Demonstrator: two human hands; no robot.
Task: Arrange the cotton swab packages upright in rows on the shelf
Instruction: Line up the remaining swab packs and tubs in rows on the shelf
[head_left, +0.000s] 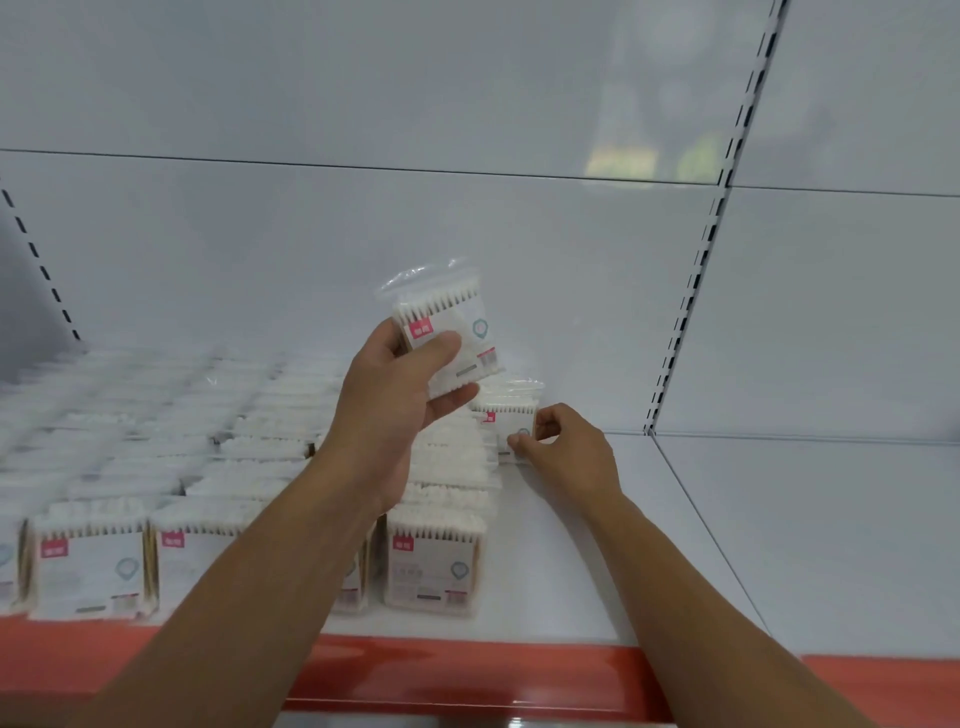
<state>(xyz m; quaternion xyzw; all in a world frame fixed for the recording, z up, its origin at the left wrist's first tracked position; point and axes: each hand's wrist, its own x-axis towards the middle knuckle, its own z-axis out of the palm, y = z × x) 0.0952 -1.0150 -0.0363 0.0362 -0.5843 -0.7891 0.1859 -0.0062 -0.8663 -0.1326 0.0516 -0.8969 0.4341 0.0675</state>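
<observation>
Rows of packs (249, 447) fill the shelf (753, 519) left of both hands. Right hand (569, 441) pinches a standing pack (506, 418), probably squaring it upright. Left hand (400, 400) grips a spare pack (449, 332) just above, likely next to go down.

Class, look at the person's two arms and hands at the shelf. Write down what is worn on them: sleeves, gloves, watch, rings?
Nothing worn shows. The left hand and right hand are bare, with no gloves, and no rings can be seen. The left forearm and right forearm are bare down to the picture's edge: no sleeve, watch or bracelet in view.
</observation>
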